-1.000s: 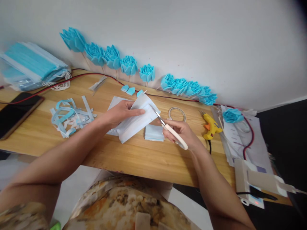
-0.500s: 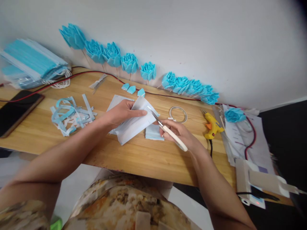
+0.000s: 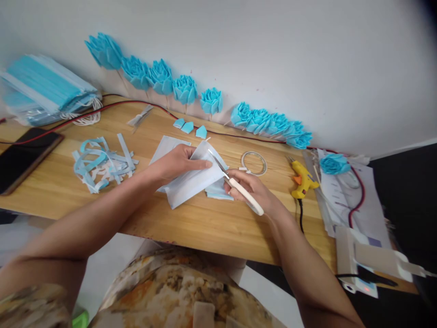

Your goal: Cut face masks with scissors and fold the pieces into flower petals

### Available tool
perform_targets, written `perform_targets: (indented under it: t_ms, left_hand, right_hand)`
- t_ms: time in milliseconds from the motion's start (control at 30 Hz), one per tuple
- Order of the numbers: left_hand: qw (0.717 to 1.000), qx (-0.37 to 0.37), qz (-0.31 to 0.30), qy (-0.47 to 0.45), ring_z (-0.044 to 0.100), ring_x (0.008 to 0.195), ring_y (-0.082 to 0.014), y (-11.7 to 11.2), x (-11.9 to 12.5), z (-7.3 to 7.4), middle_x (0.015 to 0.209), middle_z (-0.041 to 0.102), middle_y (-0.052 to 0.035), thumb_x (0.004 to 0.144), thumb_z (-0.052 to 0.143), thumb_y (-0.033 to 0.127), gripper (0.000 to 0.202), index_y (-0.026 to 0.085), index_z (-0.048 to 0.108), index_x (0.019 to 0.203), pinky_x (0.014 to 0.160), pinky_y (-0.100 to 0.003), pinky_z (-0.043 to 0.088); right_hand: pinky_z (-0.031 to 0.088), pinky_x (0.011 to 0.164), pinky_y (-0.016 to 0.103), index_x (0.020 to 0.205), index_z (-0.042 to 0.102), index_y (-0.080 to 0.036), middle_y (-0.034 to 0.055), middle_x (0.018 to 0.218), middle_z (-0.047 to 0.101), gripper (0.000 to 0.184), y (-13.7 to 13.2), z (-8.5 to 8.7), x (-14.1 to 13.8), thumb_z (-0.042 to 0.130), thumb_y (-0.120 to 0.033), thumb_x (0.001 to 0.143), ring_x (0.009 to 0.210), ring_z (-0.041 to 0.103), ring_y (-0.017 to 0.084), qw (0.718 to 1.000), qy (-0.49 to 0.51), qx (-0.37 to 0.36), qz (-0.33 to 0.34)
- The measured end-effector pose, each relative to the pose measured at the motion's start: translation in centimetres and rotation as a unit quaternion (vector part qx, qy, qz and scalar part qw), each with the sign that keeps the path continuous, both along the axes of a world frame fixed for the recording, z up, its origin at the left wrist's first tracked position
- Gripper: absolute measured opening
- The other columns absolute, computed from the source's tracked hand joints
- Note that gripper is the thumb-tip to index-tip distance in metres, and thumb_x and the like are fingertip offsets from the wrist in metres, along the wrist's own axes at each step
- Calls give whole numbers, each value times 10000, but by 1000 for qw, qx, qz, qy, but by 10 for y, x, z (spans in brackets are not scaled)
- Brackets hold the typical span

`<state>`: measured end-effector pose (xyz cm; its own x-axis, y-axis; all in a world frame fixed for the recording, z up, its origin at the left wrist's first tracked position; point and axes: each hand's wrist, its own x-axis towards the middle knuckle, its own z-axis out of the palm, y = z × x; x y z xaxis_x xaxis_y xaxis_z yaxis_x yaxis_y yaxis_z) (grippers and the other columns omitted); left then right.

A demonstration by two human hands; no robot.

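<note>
My left hand (image 3: 179,163) pinches a pale blue sheet of mask fabric (image 3: 187,184), its thumb lying on top. In my right hand (image 3: 251,189) are white-handled scissors (image 3: 244,195), whose blades reach over the sheet's right part, close to its upper edge. Whether the blades are fully closed is hard to see. Beneath the held sheet lies another pale sheet (image 3: 166,146) on the left, and a small folded stack of fabric (image 3: 218,190) shows on the right. Three small blue petal-shaped pieces (image 3: 201,132) rest just beyond my hands.
Blue fabric flowers (image 3: 184,89) lean along the wall. Cut strips (image 3: 102,164), a phone (image 3: 25,159) and a stack of masks (image 3: 51,89) are at left. A tape roll (image 3: 253,163), yellow glue gun (image 3: 302,180), papers (image 3: 367,196) and power strip (image 3: 344,255) lie right.
Both hands shift slightly; the sheet's upper corner has moved a little downward and right, uncovering the nearest petal piece. A thin sliver now sticks up at the sheet's top edge.
</note>
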<state>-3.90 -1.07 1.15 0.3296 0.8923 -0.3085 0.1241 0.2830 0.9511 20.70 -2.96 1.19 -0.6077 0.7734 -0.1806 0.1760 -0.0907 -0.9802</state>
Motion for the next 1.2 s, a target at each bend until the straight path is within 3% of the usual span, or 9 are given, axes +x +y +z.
perform_targets:
  t_ms: [367, 700, 967, 1200]
  left_hand:
    - [1000, -3, 4, -7, 661, 682, -189, 0, 0, 1, 848, 768, -69, 667, 851, 473, 371, 168, 785, 867, 581, -276, 487]
    - [1000, -9, -8, -15, 669, 689, -195, 0, -1, 2, 867, 771, -73, 689, 837, 457, 341, 175, 783, 873, 585, -284, 491]
    - [999, -14, -11, -26, 663, 661, -182, 0, -2, 1, 830, 772, -57, 680, 853, 462, 332, 180, 778, 839, 558, -266, 497]
    - [998, -24, -11, -52, 643, 621, -148, 2, -3, 4, 783, 756, -48, 665, 863, 460, 380, 154, 774, 871, 535, -226, 477]
  right_hand:
    - [297, 461, 228, 1047, 688, -188, -21, 683, 516, 462, -2, -9, 0, 784, -539, 762, 545, 379, 80, 999, 22, -13, -25]
    - [309, 473, 231, 1083, 742, -193, -27, 691, 527, 495, -3, -7, 0, 841, -488, 698, 541, 365, 70, 999, 12, -14, -42]
    - [308, 482, 241, 1150, 743, -178, -50, 606, 482, 514, -3, -11, 1, 809, -484, 744, 520, 371, 73, 999, 24, 2, -37]
    - [286, 472, 246, 1105, 738, -165, -67, 576, 459, 491, -3, -11, 3, 805, -485, 739, 496, 356, 71, 999, 14, 4, -50]
